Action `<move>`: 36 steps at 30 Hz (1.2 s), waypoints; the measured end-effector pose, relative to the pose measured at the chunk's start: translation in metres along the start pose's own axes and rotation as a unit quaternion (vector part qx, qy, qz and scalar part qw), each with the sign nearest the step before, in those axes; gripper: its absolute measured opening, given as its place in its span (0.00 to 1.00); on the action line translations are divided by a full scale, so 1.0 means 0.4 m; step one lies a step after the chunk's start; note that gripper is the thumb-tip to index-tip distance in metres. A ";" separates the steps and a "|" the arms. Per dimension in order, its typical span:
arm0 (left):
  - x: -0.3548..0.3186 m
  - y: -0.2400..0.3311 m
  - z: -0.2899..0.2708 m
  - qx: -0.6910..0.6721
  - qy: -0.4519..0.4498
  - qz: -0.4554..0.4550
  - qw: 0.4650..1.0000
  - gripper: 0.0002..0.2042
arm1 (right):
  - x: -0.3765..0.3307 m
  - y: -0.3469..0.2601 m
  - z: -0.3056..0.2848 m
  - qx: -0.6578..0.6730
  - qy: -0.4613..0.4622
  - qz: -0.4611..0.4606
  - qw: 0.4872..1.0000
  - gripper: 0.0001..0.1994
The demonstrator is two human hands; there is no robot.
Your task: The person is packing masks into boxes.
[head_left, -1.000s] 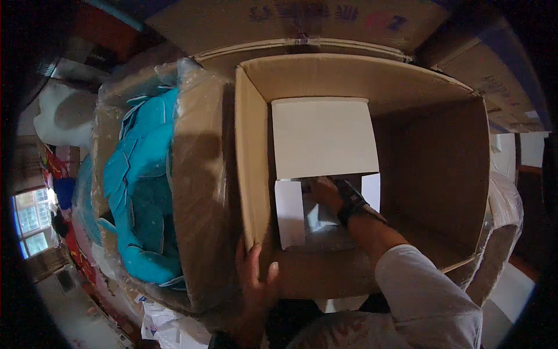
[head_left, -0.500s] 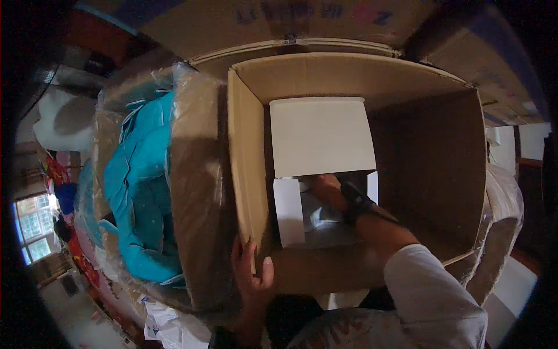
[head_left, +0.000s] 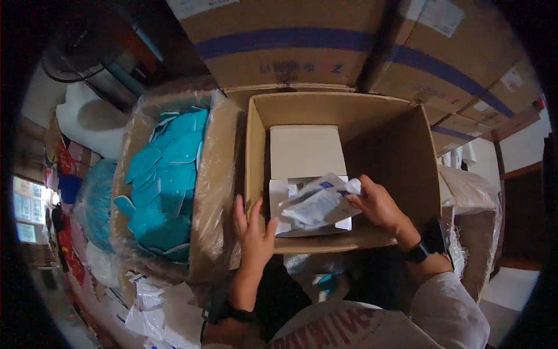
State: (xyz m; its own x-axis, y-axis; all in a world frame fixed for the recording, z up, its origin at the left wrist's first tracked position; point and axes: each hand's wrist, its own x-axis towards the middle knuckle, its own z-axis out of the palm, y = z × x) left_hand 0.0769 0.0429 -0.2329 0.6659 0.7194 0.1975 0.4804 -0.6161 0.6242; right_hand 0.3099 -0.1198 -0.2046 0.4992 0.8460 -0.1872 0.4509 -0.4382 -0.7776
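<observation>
My right hand (head_left: 375, 205) grips one end of a clear plastic packet (head_left: 318, 200) with white and dark blue on it. The packet hangs tilted over an open white box (head_left: 307, 150), whose lid stands up at the far side. That box sits inside a large open cardboard carton (head_left: 343, 241), toward its left wall. My left hand (head_left: 256, 235) has its fingers spread at the carton's near left corner and holds nothing. What lies in the white box is partly hidden behind the packet.
To the left, a plastic-lined carton (head_left: 218, 192) holds a heap of teal flat pieces (head_left: 165, 180). Sealed cartons (head_left: 290, 43) are stacked behind. White plastic bags (head_left: 154, 314) lie at the lower left. Another open, plastic-covered carton (head_left: 474, 227) stands at the right.
My right hand has risen out of the white box and now has the plastic packet in it. My left hand's fingers have spread. The head view has shifted, showing more behind the carton.
</observation>
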 end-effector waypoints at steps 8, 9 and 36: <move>-0.010 0.287 -0.145 -0.118 -0.142 0.104 0.977 0.22 | -0.245 -0.160 0.000 0.258 0.027 -0.038 0.965 0.11; -0.025 0.291 -0.155 -0.135 -0.169 0.068 0.974 0.21 | -0.267 -0.177 0.012 0.302 0.027 -0.023 0.953 0.12; -0.414 0.160 -0.158 -0.265 -0.253 0.072 0.928 0.10 | -0.468 -0.262 0.162 -0.380 -0.085 -0.456 0.800 0.08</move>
State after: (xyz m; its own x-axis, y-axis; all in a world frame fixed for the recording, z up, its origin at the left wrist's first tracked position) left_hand -0.0386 -0.0953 -0.1781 0.9480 0.3180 0.0109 0.1080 -0.3538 0.9291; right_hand 0.1215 -0.2126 -0.1271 -0.3722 0.9201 0.1218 0.9226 0.3811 -0.0600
